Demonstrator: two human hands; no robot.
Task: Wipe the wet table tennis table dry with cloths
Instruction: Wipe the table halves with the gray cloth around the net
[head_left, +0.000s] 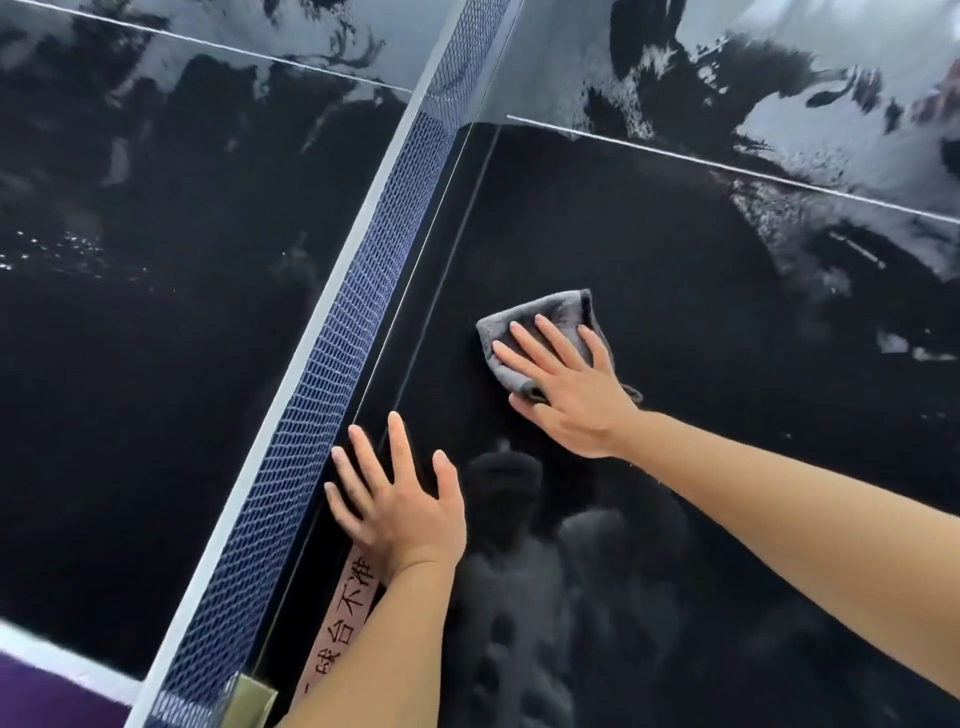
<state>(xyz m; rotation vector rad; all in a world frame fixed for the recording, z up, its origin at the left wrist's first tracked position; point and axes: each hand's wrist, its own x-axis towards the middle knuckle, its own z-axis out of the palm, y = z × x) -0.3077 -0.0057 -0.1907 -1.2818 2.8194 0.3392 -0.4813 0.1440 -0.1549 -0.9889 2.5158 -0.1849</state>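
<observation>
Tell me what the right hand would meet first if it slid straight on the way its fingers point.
Most likely the net. The right hand presses the grey cloth flat, with its fingers pointing up and left. Only bare dark table seems to lie between them and the mesh.

table (649, 234): glossy, wet sheen | cloth (550, 317): grey soft fabric | net (332, 364): woven mesh

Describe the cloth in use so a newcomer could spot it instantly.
Find the net crossing the dark table. Right of it, the right hand presses a folded grey cloth flat. It is matte grey against black; the left hand nearby holds nothing.
</observation>
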